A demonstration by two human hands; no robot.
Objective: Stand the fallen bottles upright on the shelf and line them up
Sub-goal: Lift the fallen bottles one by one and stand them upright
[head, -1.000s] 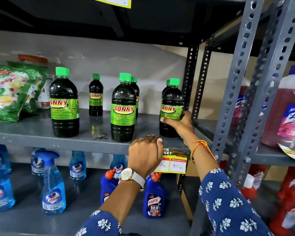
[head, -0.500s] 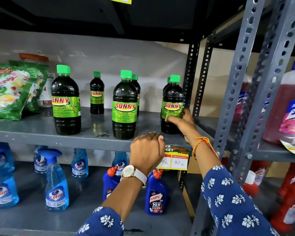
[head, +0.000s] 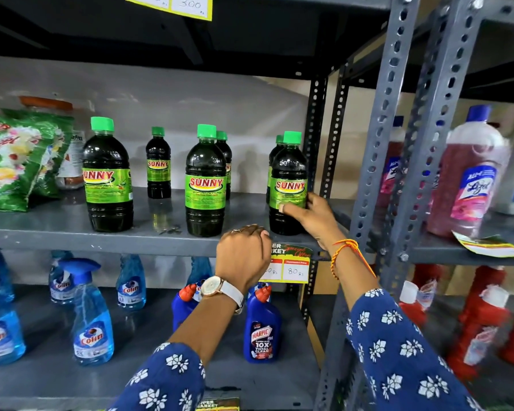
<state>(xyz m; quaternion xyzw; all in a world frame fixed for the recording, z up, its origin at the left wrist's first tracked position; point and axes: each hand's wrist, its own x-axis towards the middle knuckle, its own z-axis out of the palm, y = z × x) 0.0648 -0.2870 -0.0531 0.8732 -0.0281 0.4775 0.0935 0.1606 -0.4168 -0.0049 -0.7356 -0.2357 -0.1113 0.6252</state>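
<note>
The rightmost Sunny bottle (head: pixel 288 185) stands upright near the shelf (head: pixel 57 232) front edge, at about 3 o'clock from the middle bottle (head: pixel 206 185), with the right hand (head: pixel 312 216) holding its label, fingers (head: pixel 285 207) wrapped partway round. A hard nudge could topple it (the smaller bottle (head: pixel 275 161) stands just behind, at 11 o'clock) or slide it off the edge. The left hand (head: pixel 242 256), curled into a loose fist holding nothing, rests at the shelf lip.

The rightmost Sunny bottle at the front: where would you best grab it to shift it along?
Probably round the labelled middle of the rightmost Sunny bottle, coming from the front right, as the right hand does. It stands upright, its body is round, and the upright post blocks the far side.
</note>
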